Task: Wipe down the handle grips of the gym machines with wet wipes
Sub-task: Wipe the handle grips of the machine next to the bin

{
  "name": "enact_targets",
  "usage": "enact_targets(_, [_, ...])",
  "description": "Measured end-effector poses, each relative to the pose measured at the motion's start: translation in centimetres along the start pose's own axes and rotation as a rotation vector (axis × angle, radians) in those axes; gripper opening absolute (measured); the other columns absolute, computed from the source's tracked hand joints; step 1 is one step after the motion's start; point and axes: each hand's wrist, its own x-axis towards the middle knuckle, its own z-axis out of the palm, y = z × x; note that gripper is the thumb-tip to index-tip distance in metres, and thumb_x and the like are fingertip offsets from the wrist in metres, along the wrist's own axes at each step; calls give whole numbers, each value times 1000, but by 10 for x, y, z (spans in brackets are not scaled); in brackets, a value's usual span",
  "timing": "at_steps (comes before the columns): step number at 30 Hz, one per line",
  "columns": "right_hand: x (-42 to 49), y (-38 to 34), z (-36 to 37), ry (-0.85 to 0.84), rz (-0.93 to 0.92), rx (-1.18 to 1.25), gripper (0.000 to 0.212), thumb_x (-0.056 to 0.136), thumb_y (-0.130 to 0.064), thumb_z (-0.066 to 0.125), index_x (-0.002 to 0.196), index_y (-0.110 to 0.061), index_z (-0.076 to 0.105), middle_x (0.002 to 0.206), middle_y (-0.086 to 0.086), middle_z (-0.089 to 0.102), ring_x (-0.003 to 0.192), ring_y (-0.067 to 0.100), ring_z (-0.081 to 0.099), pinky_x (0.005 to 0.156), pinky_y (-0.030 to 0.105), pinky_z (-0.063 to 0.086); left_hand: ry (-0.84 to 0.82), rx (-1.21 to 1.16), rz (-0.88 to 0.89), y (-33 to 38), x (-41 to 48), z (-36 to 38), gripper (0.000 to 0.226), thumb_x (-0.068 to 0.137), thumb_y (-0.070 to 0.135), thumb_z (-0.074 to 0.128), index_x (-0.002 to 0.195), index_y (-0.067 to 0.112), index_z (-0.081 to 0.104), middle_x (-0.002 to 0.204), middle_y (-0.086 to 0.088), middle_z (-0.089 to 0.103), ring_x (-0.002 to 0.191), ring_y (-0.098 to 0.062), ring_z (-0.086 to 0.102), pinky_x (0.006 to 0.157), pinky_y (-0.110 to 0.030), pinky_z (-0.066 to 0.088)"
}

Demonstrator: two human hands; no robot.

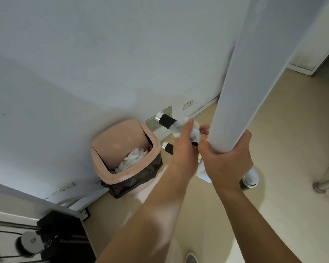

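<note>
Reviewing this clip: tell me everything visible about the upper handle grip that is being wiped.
The upper handle grip is a short bar sleeved in matte black material that looks like rubber or foam. Its free end is capped by a shiny silver metal ring. It juts out toward the wall, roughly level, above a second grip of the same kind. A crumpled white wet wipe wraps its inner part, pinched there by the left hand. That hand hides where the grip joins the machine.

Pale grey wall [84,54] with low sockets [188,105] meets beige floor [283,130]; a pink, black-lined bin [96,162] stands against it.
</note>
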Motion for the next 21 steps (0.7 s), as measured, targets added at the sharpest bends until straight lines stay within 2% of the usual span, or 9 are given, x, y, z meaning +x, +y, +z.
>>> enact_targets(3, [-1,0,0,-1,-21,4,57,57,-62,69,94,-49,28,84,-12,61,70,14,59,57,16,35,-69,158,-2,-4,-8,-2,63,90,45,68,136,3,59,131,-21,67,122,-34,66,112,-51,47])
enact_targets(7, [0,-2,2,7,-21,-6,58,57,-61,69,92,-50,25,79,-10,60,65,15,56,56,23,34,95,59,64,33,0,-19,59,92,38,69,135,-1,58,104,-9,75,98,-23,69,83,-33,59])
enact_targets(9, [0,-2,2,4,-10,6,57,57,-62,68,91,-51,24,79,-12,59,66,8,57,56,17,34,160,28,154,49,5,-22,61,98,42,62,141,0,51,99,-9,77,96,-23,69,88,-37,59])
enact_targets(10, [0,-2,1,4,-10,9,56,57,-62,68,91,-52,24,79,-12,59,66,8,57,57,15,34,164,40,178,52,4,-18,58,100,45,57,138,2,52,96,-10,77,94,-23,69,92,-40,57])
enact_targets(13, [-1,-2,1,16,-19,5,57,57,-61,69,92,-50,24,80,-10,61,67,16,57,56,21,34,209,140,164,35,-7,-3,59,100,63,44,112,9,65,87,-8,78,79,-20,73,83,-37,59])
enact_targets(16, [1,0,2,23,-40,-7,58,58,-60,70,93,-48,26,81,-10,60,67,17,56,57,14,32,325,438,216,14,-18,-10,60,89,83,32,91,39,73,86,1,80,89,-21,76,97,-47,55])
enact_targets(18, [2,1,3,29,-55,-14,57,58,-60,69,95,-46,29,81,-11,59,67,16,54,58,10,29,329,593,309,7,-29,-14,51,101,67,31,83,38,68,77,7,74,82,-14,71,88,-42,56])
enact_targets(19, [2,1,3,34,-53,-15,56,58,-61,69,97,-44,31,82,-12,58,67,15,53,58,9,29,297,674,333,0,-33,-15,46,107,54,33,85,32,66,74,7,70,76,-12,68,80,-41,55])
enact_targets(21, [2,1,3,49,-56,-27,56,59,-63,68,99,-40,35,83,-13,56,67,15,51,59,9,27,172,901,339,-9,-44,-19,41,108,40,38,97,15,68,83,-1,69,78,-16,65,78,-41,54])
